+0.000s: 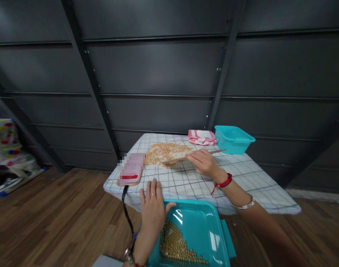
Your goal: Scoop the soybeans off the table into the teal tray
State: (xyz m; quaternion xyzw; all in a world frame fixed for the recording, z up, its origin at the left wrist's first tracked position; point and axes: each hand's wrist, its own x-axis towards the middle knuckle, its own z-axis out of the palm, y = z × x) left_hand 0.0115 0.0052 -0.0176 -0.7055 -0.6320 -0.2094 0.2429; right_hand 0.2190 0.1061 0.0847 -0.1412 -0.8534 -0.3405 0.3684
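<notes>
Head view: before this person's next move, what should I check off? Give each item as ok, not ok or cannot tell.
1. Right hand has hold of the flat piece: ok, it is gripped at the side.
2. Left hand is at the front tub: ok, at the far left corner, thumb by the rim.
3. Loose grains are within the flat piece's reach: ok, as far as I can judge; it is right at them.
4. Pink object is well away from the loose grains: not ok, they lie close up to its side.
5. Flat piece is pressed against the tablecloth: cannot tell from this angle.
</notes>
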